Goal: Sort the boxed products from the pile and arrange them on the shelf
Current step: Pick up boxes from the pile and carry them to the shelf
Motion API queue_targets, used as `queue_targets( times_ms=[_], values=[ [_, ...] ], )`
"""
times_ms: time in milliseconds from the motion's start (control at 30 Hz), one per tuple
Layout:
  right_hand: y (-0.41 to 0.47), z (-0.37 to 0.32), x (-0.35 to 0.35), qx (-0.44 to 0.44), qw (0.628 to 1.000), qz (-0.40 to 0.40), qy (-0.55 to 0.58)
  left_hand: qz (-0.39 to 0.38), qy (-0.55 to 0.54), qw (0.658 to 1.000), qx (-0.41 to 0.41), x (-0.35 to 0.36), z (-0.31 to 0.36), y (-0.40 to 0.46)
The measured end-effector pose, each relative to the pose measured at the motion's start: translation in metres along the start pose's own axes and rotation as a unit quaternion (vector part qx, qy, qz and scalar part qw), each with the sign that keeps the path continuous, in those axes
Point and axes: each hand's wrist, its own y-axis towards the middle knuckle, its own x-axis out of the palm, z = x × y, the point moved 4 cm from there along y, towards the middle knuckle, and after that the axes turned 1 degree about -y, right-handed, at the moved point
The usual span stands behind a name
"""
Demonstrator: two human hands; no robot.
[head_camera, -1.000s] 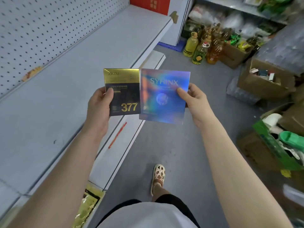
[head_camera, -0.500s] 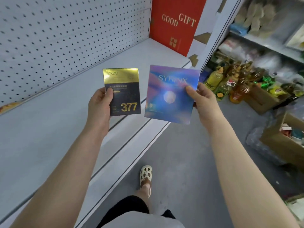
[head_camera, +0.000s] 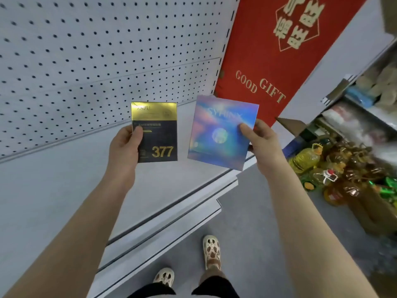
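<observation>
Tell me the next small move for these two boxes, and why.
Probably lower the black and gold box in the left hand onto the grey shelf just below it. Both hands are full, the right hand gripping the shiny blue box, and both boxes hang above bare shelf beside the red gift box.

Black-and-gold box (head_camera: 158, 134) marked "377", upright, held above the shelf (head_camera: 64, 179). Holographic blue-pink square box (head_camera: 221, 132) just beside it, tilted slightly clockwise, not touching.

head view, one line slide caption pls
Left hand holds black-and-gold "377" box, right hand holds holographic blue box over grey shelf.
</observation>
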Motion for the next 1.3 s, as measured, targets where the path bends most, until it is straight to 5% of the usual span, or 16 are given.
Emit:
queue_targets(
  times_ms=[300, 533, 1000, 1133, 1200, 1300],
  values=[
    [0.197, 0.027, 0.025, 0.003, 0.987, -0.148, -0.066, 0.170, -0.028, 0.985, -0.002, 0.052, -0.032, 0.041],
    [0.273, 0.047, 0.064, 0.020, 0.973, -0.227, -0.035, 0.232, -0.017, 0.972, -0.014, 0.068, -0.052, 0.050],
    [0.321, 0.072, 0.094, 0.005, 0.993, -0.116, -0.027, 0.236, -0.034, 0.971, -0.022, 0.074, -0.064, 0.073],
    [0.296, 0.046, 0.085, -0.130, 0.982, 0.001, -0.137, 0.230, -0.030, 0.973, -0.020, 0.074, -0.062, 0.076],
    [0.258, 0.032, 0.100, -0.188, 0.970, -0.083, -0.133, 0.226, -0.028, 0.973, -0.020, 0.075, -0.062, 0.077],
    [0.202, 0.028, 0.139, -0.163, 0.912, -0.346, -0.150, 0.218, -0.022, 0.976, -0.016, 0.074, -0.062, 0.077]
  ],
)
